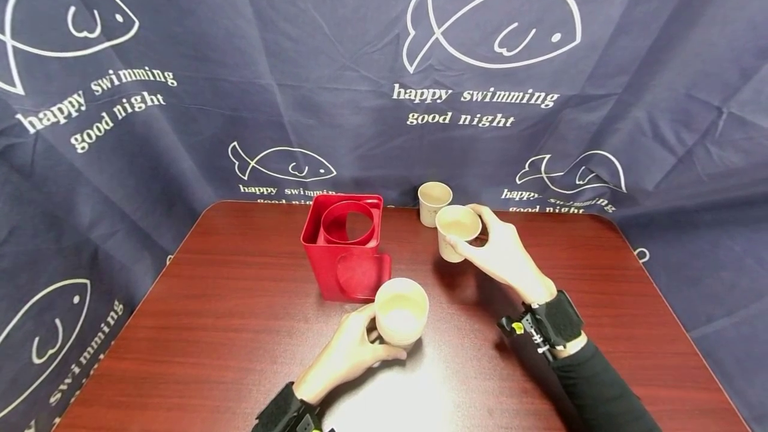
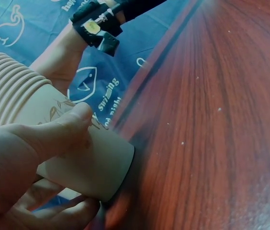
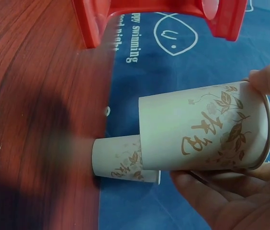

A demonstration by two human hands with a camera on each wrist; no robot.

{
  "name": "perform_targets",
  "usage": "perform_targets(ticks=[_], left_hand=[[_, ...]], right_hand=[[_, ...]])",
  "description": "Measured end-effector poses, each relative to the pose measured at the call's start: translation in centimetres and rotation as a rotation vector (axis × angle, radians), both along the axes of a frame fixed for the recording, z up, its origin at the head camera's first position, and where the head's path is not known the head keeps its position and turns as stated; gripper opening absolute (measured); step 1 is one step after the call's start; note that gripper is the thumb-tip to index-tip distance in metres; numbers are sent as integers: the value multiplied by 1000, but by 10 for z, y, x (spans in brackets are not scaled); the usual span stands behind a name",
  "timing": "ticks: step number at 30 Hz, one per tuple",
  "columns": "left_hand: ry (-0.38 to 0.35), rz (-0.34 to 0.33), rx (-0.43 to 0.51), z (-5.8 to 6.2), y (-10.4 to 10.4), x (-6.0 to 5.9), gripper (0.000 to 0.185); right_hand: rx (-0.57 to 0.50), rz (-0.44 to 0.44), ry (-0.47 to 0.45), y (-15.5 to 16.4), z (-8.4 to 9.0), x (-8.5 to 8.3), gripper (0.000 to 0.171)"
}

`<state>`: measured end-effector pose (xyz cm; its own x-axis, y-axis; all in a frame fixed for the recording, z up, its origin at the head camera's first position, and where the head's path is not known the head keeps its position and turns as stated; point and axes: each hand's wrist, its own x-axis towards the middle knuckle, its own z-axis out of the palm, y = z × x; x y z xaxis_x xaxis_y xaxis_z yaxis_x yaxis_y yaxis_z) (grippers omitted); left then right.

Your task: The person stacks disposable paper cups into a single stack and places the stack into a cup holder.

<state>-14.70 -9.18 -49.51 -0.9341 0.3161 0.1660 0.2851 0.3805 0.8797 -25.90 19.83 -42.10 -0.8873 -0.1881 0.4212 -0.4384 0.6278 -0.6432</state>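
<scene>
My left hand grips a stack of nested paper cups near the front middle of the table. Several stacked rims show in the left wrist view, where the thumb lies along the printed side of the lowest cup. At the back right, my right hand holds a single paper cup near its rim, between thumb and fingers. This cup is raised off the table, with brown leaf print and characters on its side. Just behind it, another paper cup stands upright on the table.
A red square holder with a round opening stands left of the cups, behind my left hand. The brown wooden table meets a dark blue fish-print curtain at its back edge.
</scene>
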Motion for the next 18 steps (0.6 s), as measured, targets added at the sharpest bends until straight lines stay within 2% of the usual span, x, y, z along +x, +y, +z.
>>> perform_targets(ticks=[10, 18], left_hand=[[-10, -3, 10, 0, 1, 0, 64], [11, 6, -18, -1, 0, 0, 63]], right_hand=[[19, 32, 10, -2, 4, 6, 61], [40, 74, 32, -4, 8, 11, 60]])
